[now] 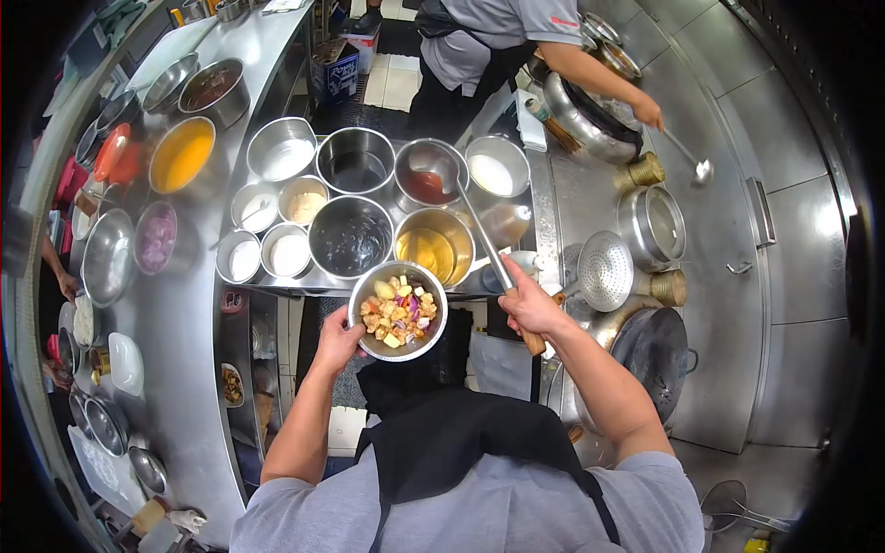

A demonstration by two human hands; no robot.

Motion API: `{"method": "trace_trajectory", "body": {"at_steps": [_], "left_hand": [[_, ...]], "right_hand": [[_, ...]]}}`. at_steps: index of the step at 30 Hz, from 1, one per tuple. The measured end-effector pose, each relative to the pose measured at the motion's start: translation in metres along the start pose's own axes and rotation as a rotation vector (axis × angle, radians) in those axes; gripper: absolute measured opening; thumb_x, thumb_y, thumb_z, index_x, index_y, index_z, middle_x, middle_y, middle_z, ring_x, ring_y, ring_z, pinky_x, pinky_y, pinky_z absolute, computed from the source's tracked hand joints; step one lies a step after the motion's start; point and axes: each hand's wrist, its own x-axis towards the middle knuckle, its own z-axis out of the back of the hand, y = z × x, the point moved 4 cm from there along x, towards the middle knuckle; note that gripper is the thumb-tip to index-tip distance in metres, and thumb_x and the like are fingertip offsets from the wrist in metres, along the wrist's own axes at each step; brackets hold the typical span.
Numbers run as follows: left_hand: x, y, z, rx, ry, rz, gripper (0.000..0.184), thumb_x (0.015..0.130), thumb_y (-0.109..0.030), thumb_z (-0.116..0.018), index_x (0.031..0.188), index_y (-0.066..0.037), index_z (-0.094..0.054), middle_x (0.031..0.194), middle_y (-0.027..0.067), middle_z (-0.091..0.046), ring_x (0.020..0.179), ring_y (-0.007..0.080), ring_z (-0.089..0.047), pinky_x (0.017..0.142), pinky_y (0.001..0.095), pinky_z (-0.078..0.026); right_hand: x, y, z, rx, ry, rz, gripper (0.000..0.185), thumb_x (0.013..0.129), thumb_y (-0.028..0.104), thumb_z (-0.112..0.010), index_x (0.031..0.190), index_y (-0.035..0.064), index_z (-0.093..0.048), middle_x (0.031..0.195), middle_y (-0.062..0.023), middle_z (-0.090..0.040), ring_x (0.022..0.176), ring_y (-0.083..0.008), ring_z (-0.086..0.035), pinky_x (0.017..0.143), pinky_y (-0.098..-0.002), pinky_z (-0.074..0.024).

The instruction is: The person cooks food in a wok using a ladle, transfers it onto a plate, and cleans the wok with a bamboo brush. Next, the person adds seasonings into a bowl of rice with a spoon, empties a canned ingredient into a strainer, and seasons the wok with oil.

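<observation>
My left hand (pixel 339 339) grips the rim of a steel bowl (pixel 441 330) in front of my apron. Browned chunks, pale yellow pieces and purple onion (pixel 398 311) lie in the bowl. My right hand (pixel 530 297) is closed around the handle of a long ladle (pixel 484 235). The ladle's head rests in a pot of red sauce (pixel 427 187). Just beyond my bowl stand a pot of yellow liquid (pixel 429 251) and a pot of dark liquid (pixel 350 237).
Small pots of white powder (pixel 243 260) stand at the left. A co-worker (pixel 489 37) holds another ladle (pixel 702 171) at the top right. Woks (pixel 650 355) and a perforated strainer (pixel 606 270) are at the right. A long steel counter (pixel 189 369) runs along the left.
</observation>
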Motion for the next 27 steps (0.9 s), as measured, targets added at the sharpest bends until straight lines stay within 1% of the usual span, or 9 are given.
{"method": "trace_trajectory", "body": {"at_steps": [3, 5, 7, 9, 11, 13, 18, 21, 27], "left_hand": [[0.006, 0.002, 0.0, 0.016, 0.001, -0.002, 0.029, 0.079, 0.001, -0.053, 0.107, 0.001, -0.061, 0.08, 0.0068, -0.062, 0.057, 0.0108, -0.059, 0.042, 0.0233, -0.049], [0.009, -0.001, 0.0, -0.001, -0.006, 0.011, 0.029, 0.08, 0.001, -0.052, 0.108, 0.001, -0.061, 0.081, 0.0069, -0.063, 0.057, 0.0106, -0.059, 0.043, 0.0231, -0.049], [0.012, -0.004, -0.002, -0.071, 0.008, 0.009, 0.03, 0.08, 0.001, -0.052, 0.11, 0.001, -0.06, 0.084, 0.0074, -0.063, 0.058, 0.0105, -0.059, 0.043, 0.0225, -0.049], [0.014, -0.005, -0.003, -0.108, -0.001, -0.011, 0.03, 0.081, 0.001, -0.052, 0.11, 0.001, -0.059, 0.085, 0.0075, -0.063, 0.059, 0.0107, -0.059, 0.043, 0.0224, -0.049], [0.015, -0.011, -0.005, -0.148, -0.01, -0.038, 0.031, 0.081, 0.001, -0.051, 0.111, 0.001, -0.059, 0.086, 0.0076, -0.064, 0.059, 0.011, -0.059, 0.043, 0.0222, -0.049], [0.009, -0.026, -0.006, -0.147, -0.061, -0.007, 0.03, 0.082, 0.001, -0.051, 0.112, 0.001, -0.057, 0.088, 0.0081, -0.064, 0.06, 0.0116, -0.06, 0.044, 0.0222, -0.05], [0.022, -0.033, -0.012, -0.177, -0.117, -0.021, 0.027, 0.085, 0.0, -0.05, 0.112, 0.0, -0.056, 0.09, 0.0091, -0.064, 0.06, 0.0121, -0.061, 0.045, 0.0221, -0.051], [0.026, -0.042, -0.022, -0.193, -0.147, -0.018, 0.026, 0.085, -0.001, -0.05, 0.111, 0.0, -0.055, 0.09, 0.0094, -0.064, 0.059, 0.0123, -0.06, 0.044, 0.0219, -0.05], [0.047, -0.057, -0.046, -0.209, -0.196, -0.053, 0.026, 0.085, 0.0, -0.05, 0.11, 0.001, -0.054, 0.091, 0.0097, -0.064, 0.06, 0.0133, -0.06, 0.046, 0.023, -0.051]], "right_hand": [[0.004, 0.009, -0.001, 0.015, 0.044, -0.051, 0.077, 0.086, -0.001, -0.049, 0.151, 0.0153, -0.011, 0.07, -0.0044, -0.05, 0.048, -0.0111, -0.047, 0.043, -0.0282, -0.0421], [0.004, 0.016, -0.001, 0.374, 0.15, -0.113, 0.073, 0.088, 0.001, -0.047, 0.15, 0.0208, -0.014, 0.067, -0.0029, -0.046, 0.047, -0.0082, -0.044, 0.042, -0.0236, -0.0392], [0.006, 0.016, 0.005, 0.505, 0.192, -0.132, 0.066, 0.091, 0.004, -0.046, 0.149, 0.0219, -0.019, 0.07, -0.0035, -0.045, 0.048, -0.0074, -0.042, 0.043, -0.0222, -0.0381], [0.005, 0.017, 0.004, 0.887, 0.302, -0.11, 0.06, 0.093, 0.005, -0.045, 0.147, 0.0224, -0.024, 0.07, -0.0032, -0.043, 0.048, -0.0069, -0.041, 0.042, -0.022, -0.0382], [-0.004, 0.014, -0.001, 0.925, 0.304, -0.09, 0.056, 0.095, 0.006, -0.042, 0.146, 0.0225, -0.025, 0.072, -0.0037, -0.043, 0.048, -0.0067, -0.042, 0.042, -0.0219, -0.0386], [-0.014, 0.016, -0.004, 1.151, 0.349, -0.061, 0.056, 0.095, 0.006, -0.04, 0.146, 0.022, -0.025, 0.074, -0.0043, -0.044, 0.047, -0.0065, -0.041, 0.041, -0.0217, -0.0387], [-0.028, 0.009, 0.0, 1.136, 0.415, 0.087, 0.062, 0.094, 0.007, -0.043, 0.149, 0.0235, -0.019, 0.078, -0.0052, -0.047, 0.049, -0.0074, -0.044, 0.043, -0.0225, -0.0396], [-0.03, 0.005, 0.004, 1.056, 0.344, 0.091, 0.065, 0.094, 0.007, -0.045, 0.149, 0.0254, -0.017, 0.078, -0.0056, -0.047, 0.049, -0.0087, -0.044, 0.044, -0.0246, -0.0405], [-0.036, -0.003, 0.011, 1.228, 0.395, 0.125, 0.065, 0.093, 0.004, -0.044, 0.149, 0.0252, -0.018, 0.078, -0.0057, -0.046, 0.049, -0.0086, -0.043, 0.045, -0.0238, -0.0409]]}}
